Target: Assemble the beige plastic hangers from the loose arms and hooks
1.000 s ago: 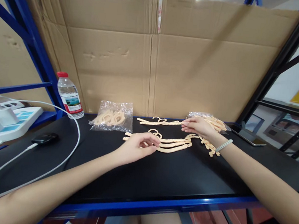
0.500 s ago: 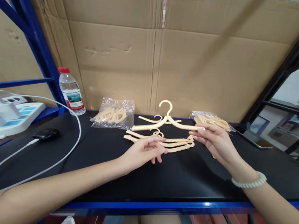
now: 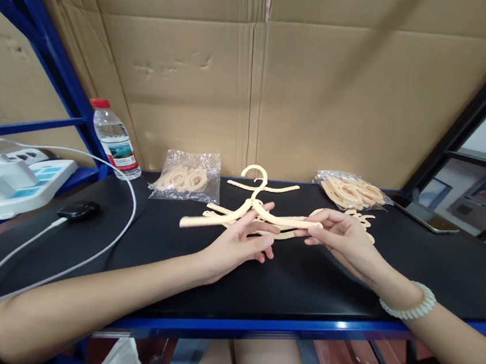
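Observation:
My right hand [image 3: 341, 238] pinches the right end of a cream plastic clothes hanger [image 3: 210, 220], its hook pointing up. The hanger is raised over the table and tilted, with its left arm lower and nearer. My left hand [image 3: 242, 245] is beneath the hanger's middle, fingers apart, the index finger reaching up by the hanger's neck; whether it touches cannot be seen. Behind both hands lie several more cream hangers, partly hidden, and another hanger [image 3: 285, 189] rests farther back against the cardboard.
Clear plastic bags of cream parts lie at the back left [image 3: 185, 179] and back right [image 3: 350, 190]. A red-capped water bottle [image 3: 114, 142], a power strip [image 3: 47, 182] with a white cable and a black device [image 3: 79, 211] occupy the left. A phone [image 3: 426, 216] lies right.
The hanger has moved left and lower with my right hand, over my left hand. My left index finger has risen toward it. More loose cream pieces show behind my right hand. The view tilts down slightly.

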`<action>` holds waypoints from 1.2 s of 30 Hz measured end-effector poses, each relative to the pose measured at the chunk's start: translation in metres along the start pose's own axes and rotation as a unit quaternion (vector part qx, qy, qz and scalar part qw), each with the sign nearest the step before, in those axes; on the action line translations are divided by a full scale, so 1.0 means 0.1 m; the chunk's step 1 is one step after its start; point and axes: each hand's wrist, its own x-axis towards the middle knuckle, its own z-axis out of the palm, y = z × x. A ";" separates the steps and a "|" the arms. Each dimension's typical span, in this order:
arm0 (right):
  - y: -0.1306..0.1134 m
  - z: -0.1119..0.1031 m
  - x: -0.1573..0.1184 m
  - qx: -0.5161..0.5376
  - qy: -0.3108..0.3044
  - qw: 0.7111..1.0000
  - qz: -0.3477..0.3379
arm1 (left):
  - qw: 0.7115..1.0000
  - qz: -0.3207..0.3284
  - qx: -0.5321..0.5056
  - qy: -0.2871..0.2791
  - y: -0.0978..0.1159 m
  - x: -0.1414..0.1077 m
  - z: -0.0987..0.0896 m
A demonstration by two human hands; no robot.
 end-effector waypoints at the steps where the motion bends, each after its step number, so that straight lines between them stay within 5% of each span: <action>1: 0.01 0.01 -0.01 -0.009 -0.007 1.000 -0.001 | 1.000 0.001 -0.009 -0.009 -0.01 0.00 0.00; 7: 0.02 0.07 -0.03 -0.135 -0.041 0.990 -0.020 | 0.999 -0.006 -0.049 -0.016 -0.11 0.05 -0.01; 17: -0.07 0.05 -0.18 -0.343 -0.020 0.931 -0.121 | 0.997 -0.032 -0.068 0.007 -0.14 0.08 -0.01; 21: -0.10 -0.23 -0.27 -0.397 0.083 0.908 -0.111 | 0.997 -0.036 -0.062 -0.001 -0.15 0.09 -0.03; 27: -0.12 -0.94 -0.29 -0.479 0.230 0.846 -0.038 | 0.998 -0.032 -0.046 -0.003 -0.14 0.09 -0.03; 36: -0.17 -1.36 -0.08 -0.583 0.218 0.778 0.088 | 0.999 -0.037 -0.029 0.009 -0.10 0.10 -0.02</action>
